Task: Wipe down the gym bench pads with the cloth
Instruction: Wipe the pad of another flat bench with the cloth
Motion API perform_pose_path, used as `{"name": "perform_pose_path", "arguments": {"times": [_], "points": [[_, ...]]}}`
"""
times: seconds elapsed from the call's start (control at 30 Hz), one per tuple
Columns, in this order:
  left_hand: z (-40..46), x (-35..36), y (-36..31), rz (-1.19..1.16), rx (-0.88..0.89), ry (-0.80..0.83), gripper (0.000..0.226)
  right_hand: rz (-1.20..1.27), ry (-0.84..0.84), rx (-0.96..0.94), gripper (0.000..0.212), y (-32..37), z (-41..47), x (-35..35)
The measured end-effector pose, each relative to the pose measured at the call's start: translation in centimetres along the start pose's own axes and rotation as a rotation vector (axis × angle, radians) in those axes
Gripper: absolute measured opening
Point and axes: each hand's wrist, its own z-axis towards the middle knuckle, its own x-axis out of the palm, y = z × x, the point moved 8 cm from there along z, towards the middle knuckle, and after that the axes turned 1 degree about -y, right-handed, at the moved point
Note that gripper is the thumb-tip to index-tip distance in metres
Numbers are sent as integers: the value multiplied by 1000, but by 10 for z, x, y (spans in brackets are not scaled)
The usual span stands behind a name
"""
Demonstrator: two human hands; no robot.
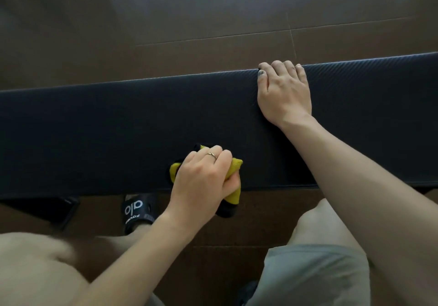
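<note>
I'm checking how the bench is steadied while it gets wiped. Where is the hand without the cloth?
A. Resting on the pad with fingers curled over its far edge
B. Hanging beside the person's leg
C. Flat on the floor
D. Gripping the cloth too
A: the right hand lies on the bench pad with its fingers curled over the far edge, while the left hand grips the yellow cloth near the pad's near edge.
</note>
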Motion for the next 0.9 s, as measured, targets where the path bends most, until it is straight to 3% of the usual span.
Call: {"name": "perform_pose_path", "arguments": {"times": [0.13, 0.33, 0.6, 0.77, 0.9], "points": [[26, 7, 14, 2, -10, -28, 25, 17, -6, -6, 51, 1, 3, 1], [133, 27, 76, 23, -192, 6, 25, 48, -42, 0, 51, -1, 5, 1], [16, -2, 24, 45, -17, -14, 26, 28, -44, 7, 51, 2, 1, -1], [75, 21, 26, -6, 66, 1, 26, 29, -64, 3, 50, 2, 4, 1], [155, 39, 45, -15, -11, -24, 22, 13, -78, 19, 49, -1, 9, 0]]}}
